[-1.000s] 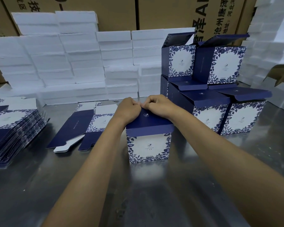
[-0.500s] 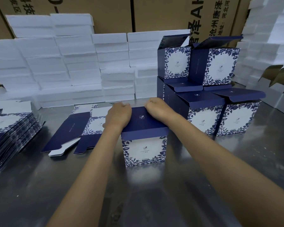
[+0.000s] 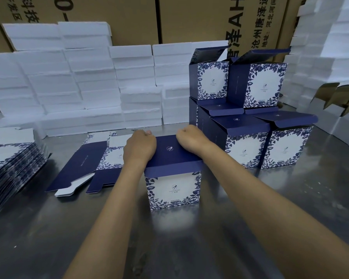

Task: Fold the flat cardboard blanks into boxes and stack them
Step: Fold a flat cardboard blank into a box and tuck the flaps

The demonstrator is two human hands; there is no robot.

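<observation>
Two hands: we see both on the navy lid of the box (image 3: 172,174), which stands upright on the steel table (image 3: 189,248), centre of view.
Left hand (image 3: 139,148): fingers curled under, knuckles down on the lid's left far corner; whether the fingers pinch the flap edge we cannot tell.
Right hand (image 3: 190,138): fingers curled the same way at the lid's right far corner; grasp also hidden behind the knuckles.
Why held so: we judge both fists press the lid flat so its tuck flap seats along the box's far side.
Box contents: lid covers the top, inside not visible.
Right of box: stack of folded boxes (image 3: 250,121), two tiers, close beside the right wrist; lower ones have lids laid down, the upper two have lids raised, interiors out of view.
Why there: we judge the stack sits within reach so the finished box goes straight onto it.
Left of box: one flat blank (image 3: 85,164) lying just beside it, likely next to fold.
Far left of box: pile of flat blanks (image 3: 10,158) at the table edge, well apart.
Behind box: white foam blocks (image 3: 79,87) stacked in rows, brown cartons (image 3: 129,17) behind them.
</observation>
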